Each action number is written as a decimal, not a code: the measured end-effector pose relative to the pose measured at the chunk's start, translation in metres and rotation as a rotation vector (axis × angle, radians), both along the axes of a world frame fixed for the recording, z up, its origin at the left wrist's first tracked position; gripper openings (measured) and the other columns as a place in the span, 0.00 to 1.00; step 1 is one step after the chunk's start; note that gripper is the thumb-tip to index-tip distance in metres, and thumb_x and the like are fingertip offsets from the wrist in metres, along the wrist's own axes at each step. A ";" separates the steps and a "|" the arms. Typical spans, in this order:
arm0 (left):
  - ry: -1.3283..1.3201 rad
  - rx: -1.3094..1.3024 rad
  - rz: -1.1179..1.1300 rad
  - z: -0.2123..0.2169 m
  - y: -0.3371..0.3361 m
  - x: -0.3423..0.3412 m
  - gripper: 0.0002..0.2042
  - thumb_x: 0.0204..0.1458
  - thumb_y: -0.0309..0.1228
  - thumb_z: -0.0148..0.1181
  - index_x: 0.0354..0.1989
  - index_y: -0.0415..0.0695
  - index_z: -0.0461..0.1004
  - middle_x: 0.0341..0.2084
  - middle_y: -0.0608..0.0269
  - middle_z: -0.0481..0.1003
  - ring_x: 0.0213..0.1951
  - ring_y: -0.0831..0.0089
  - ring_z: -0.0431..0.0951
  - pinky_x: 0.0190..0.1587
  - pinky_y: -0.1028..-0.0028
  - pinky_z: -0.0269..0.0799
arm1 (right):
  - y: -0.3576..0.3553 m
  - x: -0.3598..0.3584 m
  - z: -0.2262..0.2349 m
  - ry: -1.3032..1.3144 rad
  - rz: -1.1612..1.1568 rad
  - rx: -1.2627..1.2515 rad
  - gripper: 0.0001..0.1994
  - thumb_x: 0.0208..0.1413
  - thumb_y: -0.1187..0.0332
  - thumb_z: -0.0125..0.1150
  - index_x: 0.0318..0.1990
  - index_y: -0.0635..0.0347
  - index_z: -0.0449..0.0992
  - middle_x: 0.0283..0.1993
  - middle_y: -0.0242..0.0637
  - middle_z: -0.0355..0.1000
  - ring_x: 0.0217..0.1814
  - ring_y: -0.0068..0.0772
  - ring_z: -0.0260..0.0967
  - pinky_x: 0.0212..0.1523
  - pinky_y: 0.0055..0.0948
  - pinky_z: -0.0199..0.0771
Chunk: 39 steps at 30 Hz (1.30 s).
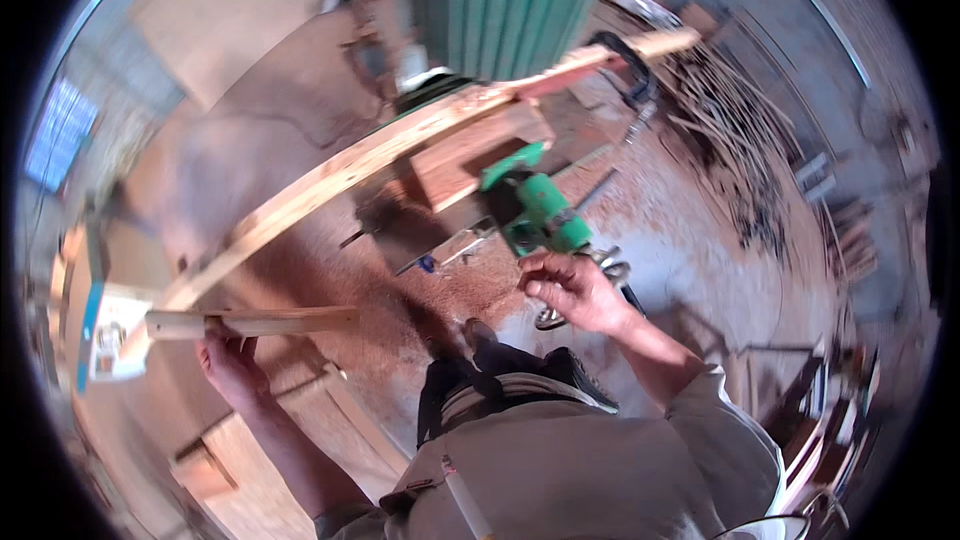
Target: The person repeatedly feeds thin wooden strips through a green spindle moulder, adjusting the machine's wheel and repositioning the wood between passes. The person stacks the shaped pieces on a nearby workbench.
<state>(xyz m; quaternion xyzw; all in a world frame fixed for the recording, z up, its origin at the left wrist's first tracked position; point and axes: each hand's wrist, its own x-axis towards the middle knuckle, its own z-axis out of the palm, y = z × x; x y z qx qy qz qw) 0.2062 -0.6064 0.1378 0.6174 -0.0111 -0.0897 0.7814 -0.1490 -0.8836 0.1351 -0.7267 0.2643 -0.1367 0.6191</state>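
The person's left hand [232, 365] gripped a short wood strip [290, 321] left of its middle, the fingers closed around it from the near side. The strip's long axis ran left to right, at an angle to the long beam [350, 162] beyond it; whether the two touched could not be told. The right hand [575, 292], well apart to the strip's right, was nearer the green motor [553, 212], its fingers loosely bent, thumb a little apart, with nothing visible in them
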 end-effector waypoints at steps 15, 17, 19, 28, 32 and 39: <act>0.407 -0.538 -0.351 -0.082 -0.160 0.032 0.16 0.57 0.41 0.48 0.39 0.39 0.70 0.36 0.56 0.77 0.42 0.63 0.77 0.51 0.58 0.72 | -0.038 -0.095 0.013 0.115 -0.681 -0.099 0.16 0.60 0.66 0.52 0.48 0.71 0.69 0.35 0.37 0.73 0.35 0.23 0.70 0.40 0.24 0.72; 0.425 -0.539 -0.341 -0.096 -0.169 0.035 0.16 0.56 0.41 0.49 0.38 0.38 0.70 0.38 0.53 0.76 0.45 0.62 0.75 0.54 0.56 0.68 | -0.058 -0.105 0.008 0.094 -0.723 -0.015 0.17 0.60 0.65 0.52 0.49 0.71 0.68 0.36 0.38 0.73 0.34 0.25 0.70 0.38 0.25 0.72; 0.478 -0.532 -0.296 -0.101 -0.177 0.027 0.17 0.55 0.41 0.52 0.39 0.36 0.70 0.42 0.50 0.74 0.50 0.60 0.72 0.58 0.55 0.65 | -0.088 -0.120 -0.004 0.031 -0.780 0.073 0.18 0.60 0.65 0.52 0.50 0.71 0.68 0.36 0.39 0.73 0.33 0.26 0.70 0.36 0.25 0.73; 0.354 -0.459 -0.274 -0.078 -0.195 -0.014 0.18 0.52 0.40 0.52 0.43 0.37 0.71 0.43 0.54 0.74 0.47 0.60 0.74 0.54 0.61 0.71 | -0.325 -0.164 -0.078 0.028 -0.901 0.050 0.27 0.55 0.65 0.56 0.60 0.66 0.58 0.53 0.42 0.68 0.52 0.33 0.65 0.41 0.32 0.73; 0.380 -0.490 -0.225 -0.054 -0.203 -0.048 0.19 0.52 0.41 0.55 0.46 0.40 0.71 0.44 0.54 0.73 0.46 0.59 0.75 0.50 0.59 0.74 | -0.394 -0.165 -0.138 0.004 -0.841 0.262 0.30 0.54 0.66 0.56 0.63 0.60 0.54 0.61 0.39 0.61 0.59 0.33 0.60 0.52 0.37 0.64; 0.269 -0.446 -0.122 -0.044 -0.176 -0.075 0.21 0.55 0.42 0.52 0.50 0.39 0.69 0.48 0.52 0.71 0.49 0.59 0.72 0.50 0.58 0.73 | -0.431 -0.171 -0.168 -0.201 -0.407 0.648 0.16 0.53 0.65 0.61 0.48 0.58 0.70 0.41 0.29 0.71 0.44 0.24 0.67 0.46 0.30 0.69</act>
